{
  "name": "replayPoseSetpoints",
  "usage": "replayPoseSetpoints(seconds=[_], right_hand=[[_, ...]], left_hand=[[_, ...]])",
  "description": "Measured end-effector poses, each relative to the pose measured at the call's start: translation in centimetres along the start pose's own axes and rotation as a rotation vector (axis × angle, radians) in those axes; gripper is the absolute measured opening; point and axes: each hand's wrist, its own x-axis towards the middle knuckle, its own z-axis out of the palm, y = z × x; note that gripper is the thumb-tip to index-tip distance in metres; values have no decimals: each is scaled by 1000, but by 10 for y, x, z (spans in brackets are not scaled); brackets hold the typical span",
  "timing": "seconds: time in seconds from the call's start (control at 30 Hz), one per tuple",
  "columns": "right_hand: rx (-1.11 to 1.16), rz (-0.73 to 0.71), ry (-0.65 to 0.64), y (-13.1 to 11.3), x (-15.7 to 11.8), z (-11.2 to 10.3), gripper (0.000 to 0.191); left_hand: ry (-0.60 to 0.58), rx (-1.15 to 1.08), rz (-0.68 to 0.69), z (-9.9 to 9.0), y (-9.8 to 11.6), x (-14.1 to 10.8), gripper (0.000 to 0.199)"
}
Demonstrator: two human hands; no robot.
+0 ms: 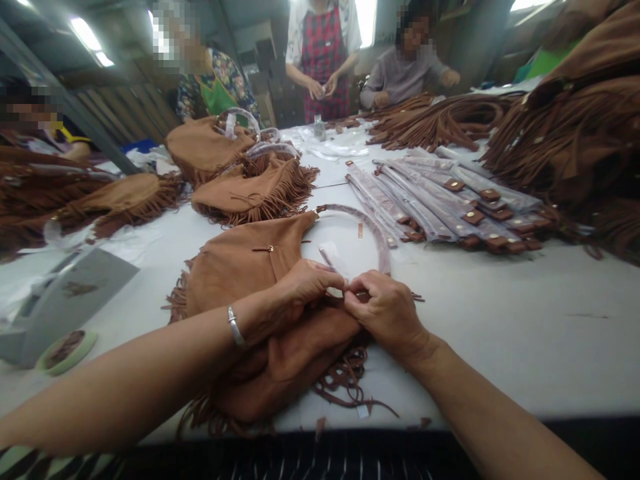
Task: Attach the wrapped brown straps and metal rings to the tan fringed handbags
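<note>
A brown suede-like fringed bag (245, 267) lies on the table in front of me, its wrapped handle (367, 223) curving out to the right. My left hand (307, 287) rests over the bag, thumb and fingers pinched together near its opening. My right hand (387, 307) is closed on the bag's corner, where a bit of zipper shows. Both sets of fingertips meet there, and what lies exactly between them is hidden. Just beyond the left fingers is a piece of clear plastic (333, 260).
Plastic-wrapped straps (425, 193) lie in a pile at the right. More fringed bags (255, 187) sit behind and left. A grey tape dispenser (75, 300) and a tape roll (67, 352) stand at the left. Brown fringe (425, 123) is heaped farther back; several people work around the table.
</note>
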Motion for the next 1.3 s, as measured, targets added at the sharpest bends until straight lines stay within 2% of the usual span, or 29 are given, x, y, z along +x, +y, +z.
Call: replayPoseSetpoints(seconds=[0.2, 0.3, 0.4, 0.57, 0.63, 0.77, 0.87, 1.0, 1.13, 1.3], right_hand=[[28, 119, 18, -4, 0, 0, 8], [55, 179, 36, -5, -2, 1, 17], [86, 129, 44, -5, -2, 1, 23], [25, -6, 67, -2, -3, 3, 5], [8, 12, 75, -1, -3, 4, 3], [23, 106, 91, -2, -4, 3, 12], [-1, 57, 53, -3, -3, 2, 1], [-31, -8, 12, -4, -3, 1, 9], [-13, 30, -21, -4, -1, 0, 8], [116, 122, -88, -4, 3, -3, 2]], left_hand=[[59, -26, 3, 3, -3, 1, 18], [65, -32, 6, 3, -4, 1, 16], [57, -33, 2, 3, -3, 1, 15], [72, -13, 0, 3, -1, 0, 14], [77, -8, -1, 3, -1, 0, 13], [71, -5, 1, 2, -3, 1, 15], [67, -4, -2, 2, -5, 2, 15], [66, -10, 0, 1, -6, 6, 18], [57, -11, 3, 0, -7, 7, 16], [61, -7, 9, 0, -7, 4, 15]])
